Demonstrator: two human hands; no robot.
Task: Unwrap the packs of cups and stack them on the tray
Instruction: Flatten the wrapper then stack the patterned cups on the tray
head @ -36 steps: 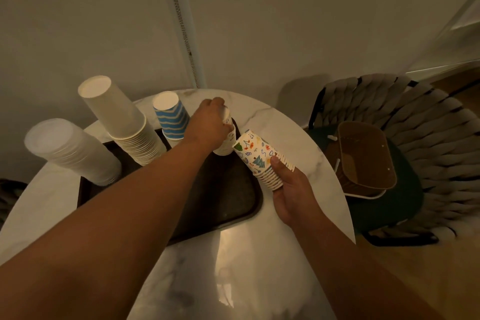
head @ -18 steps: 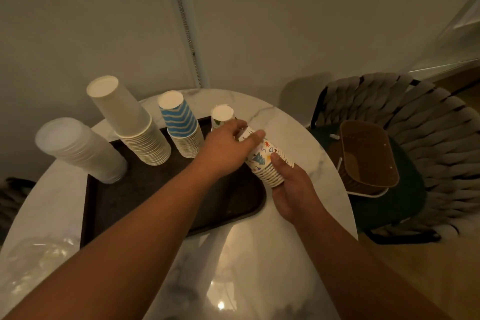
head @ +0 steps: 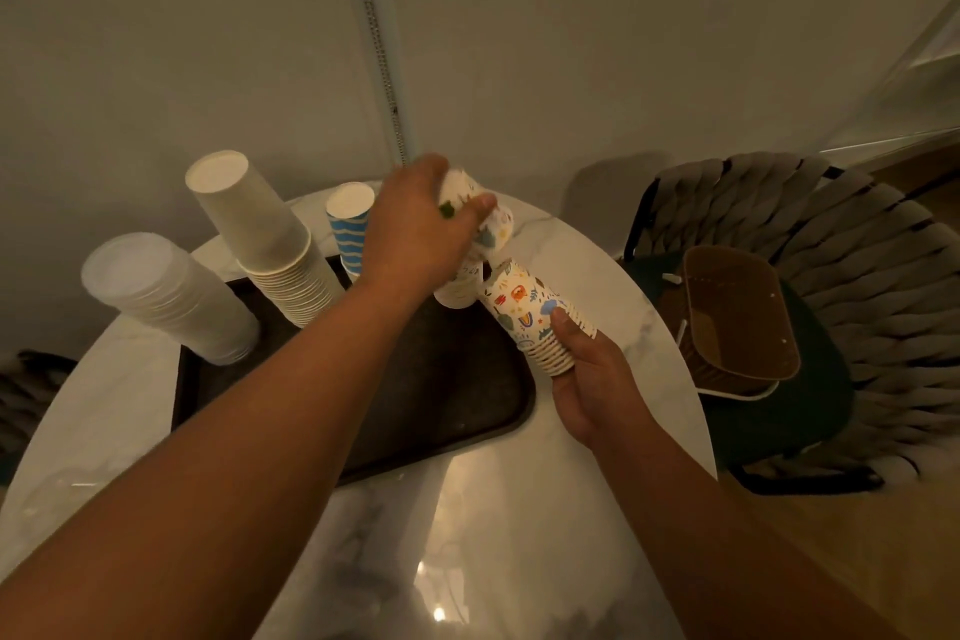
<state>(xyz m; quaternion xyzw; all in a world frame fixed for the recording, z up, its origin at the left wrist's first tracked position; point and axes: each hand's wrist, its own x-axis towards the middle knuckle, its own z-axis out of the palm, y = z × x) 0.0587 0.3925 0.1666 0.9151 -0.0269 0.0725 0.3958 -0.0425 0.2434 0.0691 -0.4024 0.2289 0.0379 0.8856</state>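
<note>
1. Head view: the left hand [head: 415, 229] reaches over the far side of the tray [head: 467, 405], fingers curled round a printed cup [head: 488, 224] that shows blurred.
2. Just under that cup a short printed stack [head: 457, 288] stands on the tray's far right corner.
3. The right hand [head: 592, 379] grips a tilted stack of printed cups [head: 535, 317] above the tray's right edge, thumb across its side.
4. On the tray's far edge stand, upside down, a striped blue stack [head: 348, 229] and a tall plain stack [head: 265, 239].
5. A clear-wrapped white pack [head: 161, 296] leans at the tray's left end.
6. The tray lies on a round marble table [head: 597, 265]; a woven chair [head: 857, 286] with a basket [head: 737, 317] on its seat stands to the right.
</note>
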